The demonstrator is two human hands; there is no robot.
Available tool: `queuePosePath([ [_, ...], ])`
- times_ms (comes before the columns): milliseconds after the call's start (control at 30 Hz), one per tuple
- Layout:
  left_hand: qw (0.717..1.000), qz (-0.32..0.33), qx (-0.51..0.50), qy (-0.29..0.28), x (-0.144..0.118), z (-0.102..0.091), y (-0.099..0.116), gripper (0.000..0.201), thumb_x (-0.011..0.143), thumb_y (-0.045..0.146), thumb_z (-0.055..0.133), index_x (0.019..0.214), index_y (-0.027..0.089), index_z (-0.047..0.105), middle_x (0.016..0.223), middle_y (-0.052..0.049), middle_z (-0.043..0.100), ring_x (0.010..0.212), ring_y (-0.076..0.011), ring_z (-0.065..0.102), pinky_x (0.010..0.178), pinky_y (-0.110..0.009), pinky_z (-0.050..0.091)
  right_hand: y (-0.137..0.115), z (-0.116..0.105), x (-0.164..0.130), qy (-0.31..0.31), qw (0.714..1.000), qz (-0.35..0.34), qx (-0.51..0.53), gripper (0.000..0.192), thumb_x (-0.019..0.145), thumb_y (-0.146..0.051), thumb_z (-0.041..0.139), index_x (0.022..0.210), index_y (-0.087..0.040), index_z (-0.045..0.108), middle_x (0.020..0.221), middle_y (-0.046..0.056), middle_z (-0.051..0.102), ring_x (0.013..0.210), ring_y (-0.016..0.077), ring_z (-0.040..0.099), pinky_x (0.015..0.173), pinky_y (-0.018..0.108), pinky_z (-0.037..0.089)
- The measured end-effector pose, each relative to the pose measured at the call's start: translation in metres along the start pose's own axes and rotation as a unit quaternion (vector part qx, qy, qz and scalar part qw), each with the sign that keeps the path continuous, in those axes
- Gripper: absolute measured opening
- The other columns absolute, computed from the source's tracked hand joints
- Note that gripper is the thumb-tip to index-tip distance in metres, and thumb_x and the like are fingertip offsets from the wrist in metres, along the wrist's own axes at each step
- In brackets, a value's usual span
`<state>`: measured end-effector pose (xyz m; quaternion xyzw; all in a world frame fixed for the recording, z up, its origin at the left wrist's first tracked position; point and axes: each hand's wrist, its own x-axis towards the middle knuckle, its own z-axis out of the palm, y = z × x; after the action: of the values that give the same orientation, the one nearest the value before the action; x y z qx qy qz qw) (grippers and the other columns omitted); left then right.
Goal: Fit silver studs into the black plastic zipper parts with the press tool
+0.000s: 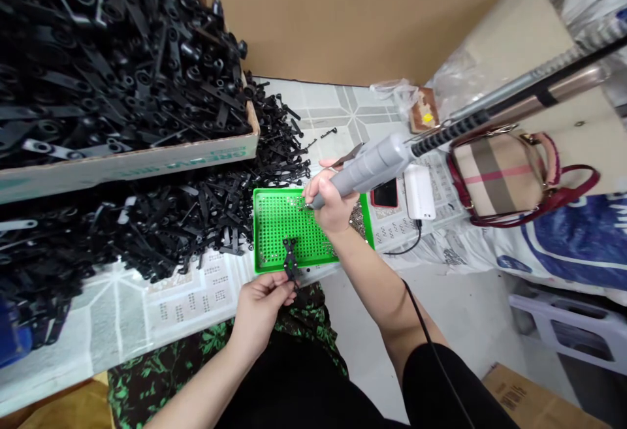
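Observation:
My left hand [267, 298] pinches a small black jointed plastic part [290, 259] over the near edge of a green perforated tray [274, 220]. The part's upper end reaches over the tray. My right hand [336, 204] wraps around a grey electric screwdriver [372, 164], tilted with its tip down to the left over the tray. Small metal screws [360, 220] lie heaped at the tray's right side, partly behind my right wrist. Whether the tip carries a screw is too small to make out.
A cardboard box [196, 158] heaped with black plastic parts [161, 57] stands at the left, with more parts piled before it. Right of the tray are a phone [385, 194], a white power bank [419, 192] with a cable, and a checked handbag [499, 174].

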<state>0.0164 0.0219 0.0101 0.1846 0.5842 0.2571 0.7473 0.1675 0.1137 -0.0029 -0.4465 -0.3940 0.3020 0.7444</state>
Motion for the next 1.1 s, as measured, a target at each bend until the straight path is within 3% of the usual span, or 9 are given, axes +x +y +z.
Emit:
queuePosePath([
  [100, 1.0, 0.006, -0.006, 0.007, 0.0, 0.0, -0.003, 0.02, 0.044, 0.026, 0.079, 0.058, 0.016, 0.068, 0.051, 0.002, 0.063, 0.048, -0.0121, 0.056, 0.05, -0.024, 0.048, -0.002, 0.004, -0.01, 0.03, 0.994, -0.034, -0.104, 0.02, 0.077, -0.035, 0.064, 0.086, -0.024, 0.051, 0.054, -0.009, 0.054, 0.047, 0.0103, 0.053, 0.053, 0.03, 0.048],
  [200, 1.0, 0.012, 0.001, 0.011, -0.001, 0.001, -0.005, 0.022, 0.045, 0.028, 0.079, 0.06, 0.016, 0.068, 0.052, 0.002, 0.064, 0.049, -0.0127, 0.058, 0.052, -0.025, 0.05, -0.001, 0.006, -0.012, 0.015, 0.99, -0.046, -0.134, 0.023, 0.077, -0.04, 0.064, 0.086, -0.025, 0.048, 0.055, -0.009, 0.053, 0.048, 0.0112, 0.052, 0.055, 0.032, 0.049],
  [400, 0.999, 0.016, 0.05, -0.014, -0.001, 0.002, -0.002, 0.021, 0.052, 0.034, 0.075, 0.056, 0.016, 0.066, 0.05, 0.0, 0.064, 0.048, -0.0138, 0.059, 0.05, -0.025, 0.049, -0.031, 0.002, -0.011, 0.05, 0.998, -0.022, -0.027, 0.025, 0.079, -0.045, 0.06, 0.093, -0.028, 0.05, 0.05, -0.01, 0.046, 0.039, 0.0099, 0.046, 0.046, 0.029, 0.046],
  [533, 0.997, 0.023, 0.071, -0.017, 0.0, 0.001, -0.002, 0.02, 0.057, 0.035, 0.072, 0.053, 0.016, 0.065, 0.049, -0.002, 0.065, 0.045, -0.0136, 0.058, 0.046, -0.023, 0.047, -0.059, -0.001, -0.037, -0.056, 0.993, 0.043, 0.097, 0.024, 0.08, -0.042, 0.06, 0.098, -0.026, 0.055, 0.05, -0.01, 0.045, 0.035, 0.0081, 0.042, 0.04, 0.024, 0.043],
  [633, 0.996, 0.032, 0.082, -0.017, 0.001, 0.001, -0.003, 0.02, 0.06, 0.034, 0.071, 0.052, 0.016, 0.065, 0.049, -0.002, 0.064, 0.044, -0.0136, 0.058, 0.044, -0.023, 0.046, -0.064, -0.001, -0.057, -0.094, 0.982, 0.075, 0.146, 0.026, 0.08, -0.039, 0.062, 0.103, -0.026, 0.057, 0.05, -0.01, 0.046, 0.036, 0.0085, 0.043, 0.04, 0.024, 0.043],
  [1100, 0.997, 0.018, 0.076, -0.013, 0.0, 0.002, -0.002, 0.021, 0.059, 0.034, 0.069, 0.049, 0.016, 0.064, 0.048, -0.003, 0.065, 0.041, -0.0124, 0.056, 0.043, -0.023, 0.045, -0.061, 0.002, -0.068, -0.111, 0.985, 0.071, 0.114, 0.027, 0.079, -0.039, 0.062, 0.104, -0.029, 0.058, 0.049, -0.009, 0.046, 0.036, 0.0103, 0.042, 0.04, 0.025, 0.042],
])
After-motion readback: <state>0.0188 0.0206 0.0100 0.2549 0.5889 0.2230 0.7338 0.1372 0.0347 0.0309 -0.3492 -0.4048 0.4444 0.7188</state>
